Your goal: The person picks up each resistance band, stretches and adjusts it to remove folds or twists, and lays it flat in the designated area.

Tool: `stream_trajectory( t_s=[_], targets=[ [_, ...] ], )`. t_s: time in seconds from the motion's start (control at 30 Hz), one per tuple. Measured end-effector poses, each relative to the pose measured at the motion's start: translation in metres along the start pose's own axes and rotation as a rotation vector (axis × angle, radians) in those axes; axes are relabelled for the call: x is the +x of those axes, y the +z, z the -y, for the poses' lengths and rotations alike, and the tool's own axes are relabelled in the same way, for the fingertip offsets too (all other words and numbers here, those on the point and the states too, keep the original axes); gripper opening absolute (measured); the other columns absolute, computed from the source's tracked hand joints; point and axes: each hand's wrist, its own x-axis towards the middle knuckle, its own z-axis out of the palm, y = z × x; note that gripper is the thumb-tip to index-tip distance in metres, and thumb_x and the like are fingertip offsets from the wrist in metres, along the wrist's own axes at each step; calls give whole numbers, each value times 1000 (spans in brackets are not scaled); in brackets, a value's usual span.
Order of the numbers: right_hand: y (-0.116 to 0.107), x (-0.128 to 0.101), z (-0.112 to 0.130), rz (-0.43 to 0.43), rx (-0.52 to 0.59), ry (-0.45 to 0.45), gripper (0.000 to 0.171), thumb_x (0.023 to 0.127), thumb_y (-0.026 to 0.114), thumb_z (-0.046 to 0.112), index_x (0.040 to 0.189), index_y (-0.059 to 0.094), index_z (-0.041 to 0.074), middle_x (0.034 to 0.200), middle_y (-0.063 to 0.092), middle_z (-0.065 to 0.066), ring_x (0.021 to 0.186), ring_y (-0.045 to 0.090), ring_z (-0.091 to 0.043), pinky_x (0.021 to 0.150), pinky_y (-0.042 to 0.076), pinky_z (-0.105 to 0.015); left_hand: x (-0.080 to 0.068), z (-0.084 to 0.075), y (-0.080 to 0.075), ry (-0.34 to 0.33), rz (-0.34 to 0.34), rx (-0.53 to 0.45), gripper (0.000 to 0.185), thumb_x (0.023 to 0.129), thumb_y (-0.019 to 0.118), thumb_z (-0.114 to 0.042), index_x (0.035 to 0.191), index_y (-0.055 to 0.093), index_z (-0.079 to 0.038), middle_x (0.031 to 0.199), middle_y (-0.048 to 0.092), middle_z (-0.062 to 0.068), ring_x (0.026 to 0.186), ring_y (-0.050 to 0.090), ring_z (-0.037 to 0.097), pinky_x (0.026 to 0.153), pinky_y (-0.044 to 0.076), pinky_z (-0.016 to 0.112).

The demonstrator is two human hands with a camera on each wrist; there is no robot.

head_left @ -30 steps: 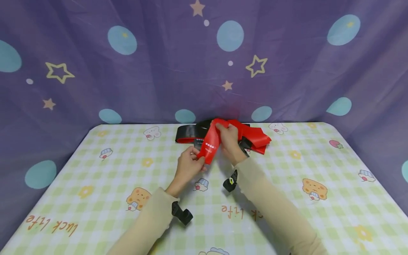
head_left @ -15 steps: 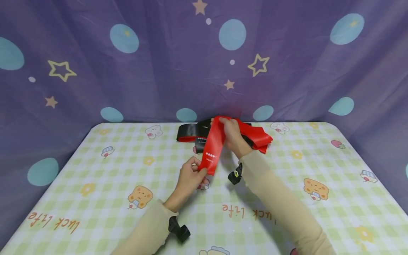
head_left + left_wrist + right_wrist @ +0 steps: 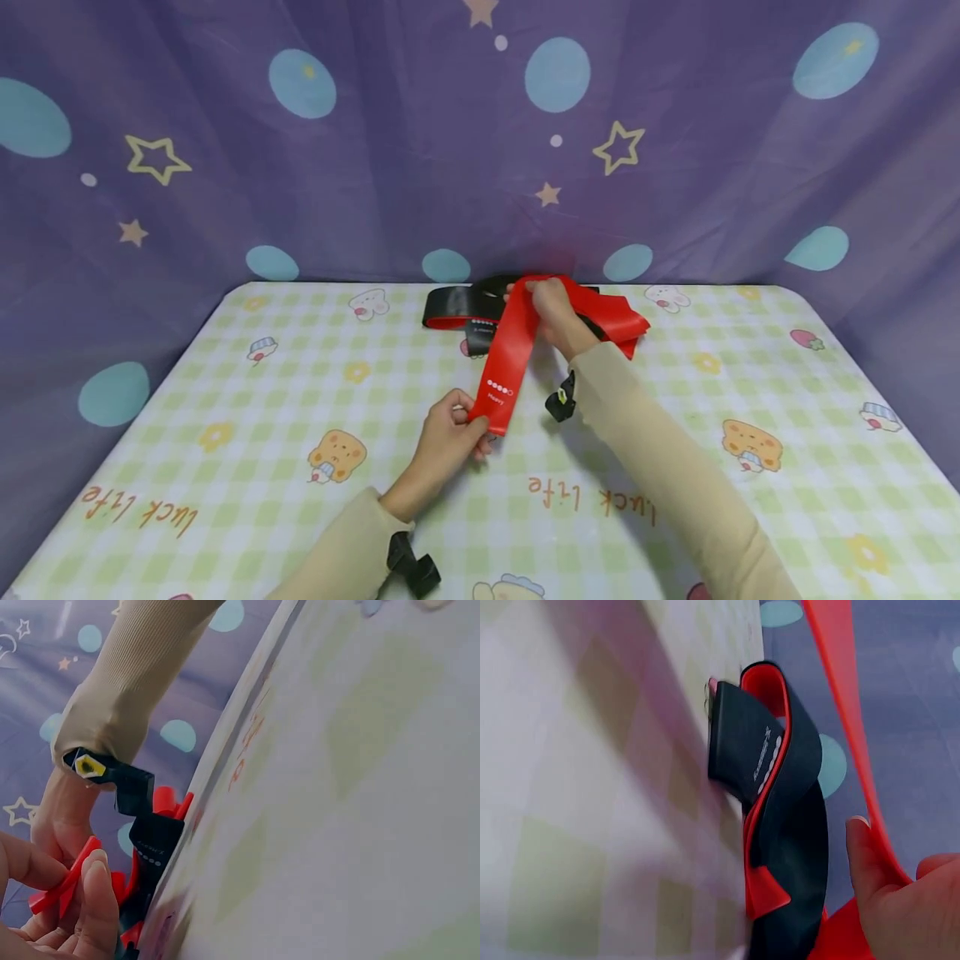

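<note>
A red resistance band (image 3: 509, 360) printed "Heavy" with white dots slopes between both hands. Its near end is pinched between thumb and fingers of my left hand (image 3: 447, 435); the left wrist view shows the red end (image 3: 67, 883) between the fingertips. Farther up, my right hand (image 3: 557, 312) grips the same band where it folds over, its thumb on top. Beyond that hand the rest of the red band bunches to the right. Behind and under it lies a looped black band (image 3: 804, 742) with red inner faces, its X-Heavy end (image 3: 739, 739) facing the near side.
The table has a green checked cloth (image 3: 247, 500) with printed cartoons. A purple curtain (image 3: 405, 150) with stars and blue dots hangs right behind its far edge, close to the bands. Black wrist cameras (image 3: 414, 567) are strapped on both sleeves.
My left hand has drawn the red band's end toward the near side, so a longer flat stretch shows between the hands. The right hand keeps its hold near the fold.
</note>
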Motion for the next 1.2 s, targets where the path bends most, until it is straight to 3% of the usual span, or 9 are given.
stream_trajectory(
  t_s=[0.13, 0.27, 0.37, 0.47, 0.67, 0.9, 1.1, 1.2],
  targets=[
    [-3, 5, 0, -10, -25, 13, 41, 100, 33, 11, 140, 35, 2, 131, 57, -19, 118, 58, -34, 99, 48, -38, -6, 1, -2, -6, 13, -5, 10, 84, 53, 4, 87, 45, -2, 59, 61, 13, 42, 52, 13, 45, 49, 23],
    [-7, 8, 0, 11, -50, 19, 44, 100, 32, 8, 144, 29, 2, 134, 55, -18, 117, 60, -31, 97, 50, -36, -12, 5, -5, -16, 12, -4, 10, 84, 53, 3, 87, 45, -1, 58, 60, 11, 42, 53, 13, 45, 49, 25],
    [-11, 11, 1, 26, -76, -18, 46, 97, 31, 1, 143, 28, 1, 130, 55, -17, 102, 64, -25, 86, 53, -29, -16, 8, -8, -18, 16, -8, 9, 83, 52, 4, 87, 45, 0, 58, 61, 12, 42, 53, 14, 44, 49, 25],
    [-15, 14, 2, 42, -114, -52, 47, 94, 32, -5, 141, 33, -2, 119, 52, -12, 87, 56, -17, 77, 49, -23, -20, 11, -11, -18, 24, -7, 9, 82, 51, 6, 86, 45, 1, 58, 61, 14, 43, 53, 14, 44, 49, 24],
    [-20, 19, 4, 64, -209, -77, 41, 97, 38, -3, 138, 39, -4, 117, 49, -9, 91, 50, -16, 83, 48, -26, -28, 15, -21, -65, 39, 3, 10, 84, 53, 5, 86, 45, 0, 60, 63, 13, 44, 54, 13, 45, 49, 22],
    [-16, 23, 5, 59, -299, -125, 32, 93, 46, -4, 125, 50, -8, 98, 53, -8, 66, 53, -11, 62, 49, -23, -42, 18, -34, -147, 101, -42, 11, 84, 55, 3, 85, 44, -1, 61, 65, 12, 46, 58, 12, 44, 49, 22],
    [-4, 22, 4, 78, -433, -142, 31, 93, 55, 2, 122, 59, -4, 101, 60, -13, 62, 56, -11, 85, 54, -42, -53, 18, -46, -182, 145, -30, 11, 84, 55, 0, 81, 45, -4, 67, 68, 11, 50, 60, 12, 44, 50, 24],
    [6, 22, 1, 86, -480, -158, 28, 91, 59, 5, 118, 63, -1, 97, 63, -11, 63, 58, -9, 84, 55, -41, -58, 17, -53, -191, 161, -3, 10, 82, 54, 0, 80, 46, -4, 67, 68, 10, 51, 60, 13, 44, 49, 23]
  ],
)
